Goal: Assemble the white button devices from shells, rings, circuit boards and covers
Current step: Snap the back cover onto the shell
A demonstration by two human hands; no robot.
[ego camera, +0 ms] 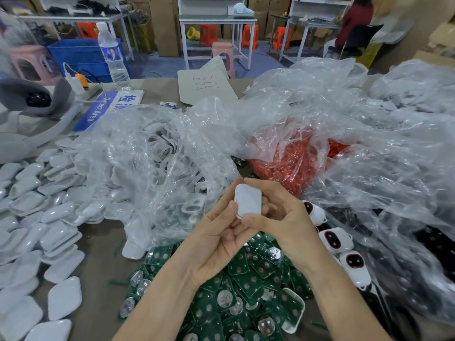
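On the left, white covers point(61, 299) lie spread in loose rows over the surface point(98, 254). Beside them sits an open clear bag point(152, 153) of what look like white shells or frames.

In the middle, above a heap of green circuit boards point(248, 274), the person holds one white device point(247, 201) up between both hands, its smooth back turned towards them. The left hand point(216, 239) cups it from below, thumb pressed on its lower left edge. The right hand point(283, 217) pinches it from the other side, forefinger over the top corner and thumb under the bottom edge. To me this looks like the closing step, the cover being squeezed onto the shell until it snaps home. I cannot see whether the seam has closed all round.

Further right, a bag of orange-red rings point(290, 158) lies open, and nearer the right wrist stands a short row of white units with dark, red-rimmed fronts point(334, 238).

The next move calls for even pressure round the edges, then laying this one down and reaching for a fresh shell.
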